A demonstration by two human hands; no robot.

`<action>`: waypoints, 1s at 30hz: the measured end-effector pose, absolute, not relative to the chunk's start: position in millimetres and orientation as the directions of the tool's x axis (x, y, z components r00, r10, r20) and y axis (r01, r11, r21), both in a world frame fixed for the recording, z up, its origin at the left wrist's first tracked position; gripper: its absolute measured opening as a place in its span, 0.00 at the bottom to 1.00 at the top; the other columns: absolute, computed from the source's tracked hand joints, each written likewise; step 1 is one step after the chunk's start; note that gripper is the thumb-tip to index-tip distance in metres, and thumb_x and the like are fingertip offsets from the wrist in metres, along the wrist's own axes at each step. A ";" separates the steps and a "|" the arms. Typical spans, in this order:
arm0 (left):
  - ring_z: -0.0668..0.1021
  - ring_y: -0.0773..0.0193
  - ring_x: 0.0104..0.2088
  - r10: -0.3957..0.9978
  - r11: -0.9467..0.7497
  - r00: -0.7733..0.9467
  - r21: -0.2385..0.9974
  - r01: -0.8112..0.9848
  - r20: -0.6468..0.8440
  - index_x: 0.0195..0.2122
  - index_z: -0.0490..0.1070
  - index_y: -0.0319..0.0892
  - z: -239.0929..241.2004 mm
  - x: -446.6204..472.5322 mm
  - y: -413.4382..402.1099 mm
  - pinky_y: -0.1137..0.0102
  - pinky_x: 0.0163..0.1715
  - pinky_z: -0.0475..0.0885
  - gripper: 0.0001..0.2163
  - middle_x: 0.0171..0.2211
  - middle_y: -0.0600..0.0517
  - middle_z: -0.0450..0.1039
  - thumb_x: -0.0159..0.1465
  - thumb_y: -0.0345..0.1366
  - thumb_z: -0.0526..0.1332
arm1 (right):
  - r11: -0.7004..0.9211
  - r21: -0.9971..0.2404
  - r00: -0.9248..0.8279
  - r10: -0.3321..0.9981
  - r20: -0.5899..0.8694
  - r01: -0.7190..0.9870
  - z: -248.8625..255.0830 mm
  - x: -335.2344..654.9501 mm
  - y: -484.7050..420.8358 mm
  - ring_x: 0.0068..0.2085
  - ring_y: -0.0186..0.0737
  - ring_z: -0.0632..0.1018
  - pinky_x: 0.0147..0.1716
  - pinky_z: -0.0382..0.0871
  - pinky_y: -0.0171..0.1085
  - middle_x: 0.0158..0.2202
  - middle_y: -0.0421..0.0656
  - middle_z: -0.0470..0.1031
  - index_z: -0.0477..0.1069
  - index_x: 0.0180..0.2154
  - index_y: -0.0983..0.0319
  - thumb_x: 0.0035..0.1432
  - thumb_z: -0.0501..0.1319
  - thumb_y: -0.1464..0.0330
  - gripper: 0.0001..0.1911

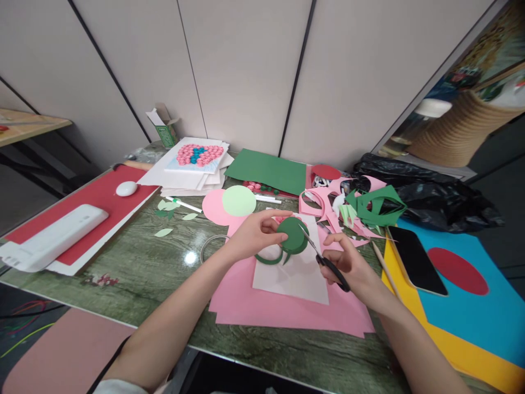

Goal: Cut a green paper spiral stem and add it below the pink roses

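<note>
Your left hand (256, 232) pinches the green paper disc (291, 234) in its fingers, over the white sheet (295, 284), between the desk's (159, 284) front and back edges; your right hand's (346, 254) fingers sit in the handles of the scissors (336, 273), blades at the disc's rim; best to turn the paper into short snips, fingertips clear; a phone (416, 260) lies towards the desk's right; pale wall panels (246, 71) rise behind the back edge.
</note>
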State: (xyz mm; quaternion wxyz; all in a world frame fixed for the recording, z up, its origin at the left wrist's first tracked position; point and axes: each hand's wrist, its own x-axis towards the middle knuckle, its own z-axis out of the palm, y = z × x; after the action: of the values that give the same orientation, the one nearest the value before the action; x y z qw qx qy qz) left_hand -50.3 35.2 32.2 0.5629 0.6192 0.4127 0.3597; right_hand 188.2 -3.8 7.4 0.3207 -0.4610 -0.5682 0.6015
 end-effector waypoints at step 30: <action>0.63 0.73 0.25 0.905 -0.064 0.425 0.993 0.097 0.017 0.49 0.72 0.46 31.0 -50.5 35.7 0.76 0.23 0.59 0.18 0.24 0.57 0.58 0.55 0.30 0.61 | -0.137 -0.980 -0.416 0.890 -0.187 0.147 8.6 189.7 -5.2 0.23 0.30 0.64 0.24 0.59 0.31 0.21 0.30 0.62 0.52 0.41 0.53 0.56 0.60 0.70 0.17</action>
State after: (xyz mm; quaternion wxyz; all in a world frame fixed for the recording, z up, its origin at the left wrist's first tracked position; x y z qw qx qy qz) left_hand -50.5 35.7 31.0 0.5581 0.6335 0.3955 0.3617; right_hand 189.7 -5.2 8.6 0.3053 -0.4458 -0.5816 0.6082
